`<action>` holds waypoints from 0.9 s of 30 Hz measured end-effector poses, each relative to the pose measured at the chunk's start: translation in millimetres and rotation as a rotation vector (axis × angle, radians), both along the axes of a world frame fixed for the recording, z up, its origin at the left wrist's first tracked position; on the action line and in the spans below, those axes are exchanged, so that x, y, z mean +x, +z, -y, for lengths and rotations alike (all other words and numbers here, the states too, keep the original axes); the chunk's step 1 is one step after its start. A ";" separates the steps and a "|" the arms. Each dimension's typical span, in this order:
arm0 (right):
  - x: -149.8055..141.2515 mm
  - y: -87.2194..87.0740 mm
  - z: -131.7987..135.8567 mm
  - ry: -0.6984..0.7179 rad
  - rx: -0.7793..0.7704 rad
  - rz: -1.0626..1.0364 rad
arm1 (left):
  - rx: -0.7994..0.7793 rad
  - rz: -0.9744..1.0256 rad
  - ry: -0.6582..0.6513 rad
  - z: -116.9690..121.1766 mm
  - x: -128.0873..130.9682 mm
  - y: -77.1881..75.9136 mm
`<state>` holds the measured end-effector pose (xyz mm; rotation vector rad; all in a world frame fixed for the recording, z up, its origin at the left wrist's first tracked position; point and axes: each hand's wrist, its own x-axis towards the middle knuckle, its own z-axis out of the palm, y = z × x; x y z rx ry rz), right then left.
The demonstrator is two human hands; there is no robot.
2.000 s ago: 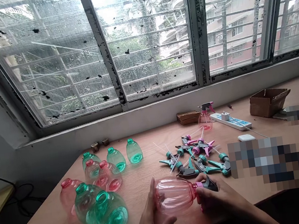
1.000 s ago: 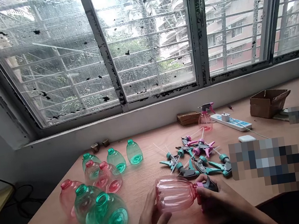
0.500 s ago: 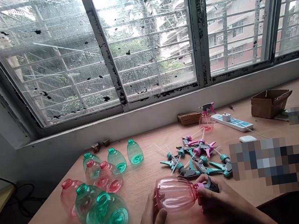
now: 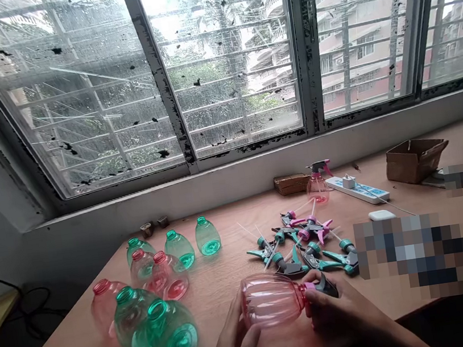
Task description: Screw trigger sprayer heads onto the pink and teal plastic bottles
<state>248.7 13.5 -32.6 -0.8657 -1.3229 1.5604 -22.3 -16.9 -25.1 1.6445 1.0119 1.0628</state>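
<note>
A clear pink spray bottle [image 4: 270, 300] lies on its side in the air between my hands, its neck pointing right. My left hand [image 4: 237, 336] wraps round the base end, thumb along the near side. At the neck, my right hand [image 4: 333, 300] is closed on the pink collar and grey spray head [image 4: 327, 285], which is partly hidden by the fingers. Just beyond the bottle lies a pile of loose trigger spray heads [image 4: 305, 243], some green and grey, others pink and grey, with thin tubes sticking out.
Several open green bottles [image 4: 172, 337] and pink bottles [image 4: 172, 274] stand at the left. Near the windowsill are an assembled pink spray bottle [image 4: 317, 187], a power strip [image 4: 358, 189] and a cardboard box [image 4: 417, 162]. A white case [image 4: 381, 215] lies to the right.
Both hands keep the same hold on the pink spray bottle. The view has shifted very slightly; nothing on the table has moved.
</note>
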 end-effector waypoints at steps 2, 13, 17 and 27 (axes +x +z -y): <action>0.1 -1.3 -0.4 0.010 0.000 -0.011 | 0.018 -0.015 0.002 -0.5 -1.4 -4.6; 0.7 -5.3 -2.0 0.027 0.003 -0.034 | -0.048 0.078 -0.031 4.8 -1.5 -3.1; 0.8 -6.4 -2.8 0.030 0.001 -0.035 | -0.051 0.103 -0.019 3.2 1.0 1.1; 1.4 -2.1 -0.7 0.021 0.040 -0.041 | 0.040 -0.110 0.068 4.9 -0.6 11.3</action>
